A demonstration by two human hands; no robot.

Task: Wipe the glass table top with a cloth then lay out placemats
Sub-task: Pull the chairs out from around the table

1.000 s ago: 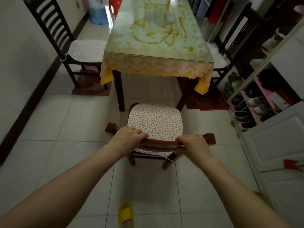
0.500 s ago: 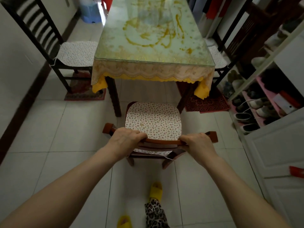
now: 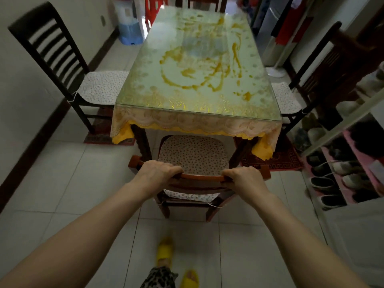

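Left hand [image 3: 156, 175]: gripping the top rail of the wooden chair [image 3: 199, 179], fingers curled over the rail near its left end.

Right hand [image 3: 247, 181]: gripping the same rail near its right end, fingers wrapped over the front.

Wooden chair: standing at the near short edge of the table, front of the patterned seat cushion [image 3: 193, 152] sitting under the hanging tablecloth.

Glass table top [image 3: 195, 65]: lying flat over a lace tablecloth [image 3: 195, 121] with yellow trim; carrying orange-yellow smears across the middle and toward the near right corner.

Dark slatted chair [image 3: 62, 65]: standing along the left long edge, cushioned seat partly under the table.

Second dark chair [image 3: 311, 69]: standing along the right long edge.

Shoe rack [image 3: 342, 163]: standing at far right, holding rows of shoes.

Yellow slippers [image 3: 165, 251]: showing on the tiled floor at bottom centre, with a leopard-print trouser leg [image 3: 159, 277].

Cloth and placemats: not showing anywhere in view.
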